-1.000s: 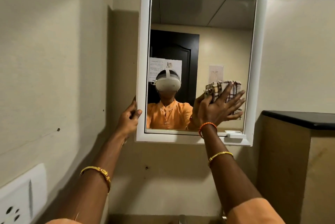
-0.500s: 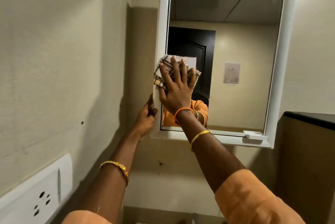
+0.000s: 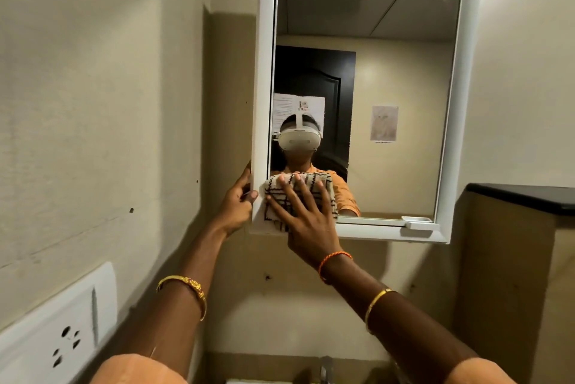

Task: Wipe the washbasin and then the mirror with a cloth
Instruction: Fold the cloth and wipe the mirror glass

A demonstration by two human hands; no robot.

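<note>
Right hand [image 3: 306,222] has swept down from mid-glass, fingers spread flat on cloth [image 3: 300,200] | cloth under fingertips at mirror [image 3: 389,88] bottom-left corner | left hand [image 3: 238,203] still grips frame edge | lower glass getting covered

The tap [image 3: 325,368] is cut off at the bottom edge, and the right hand [image 3: 306,222] hides part of the cloth [image 3: 280,194].

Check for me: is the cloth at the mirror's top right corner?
No, the right hand presses the cloth flat on the mirror's bottom left corner.
</note>
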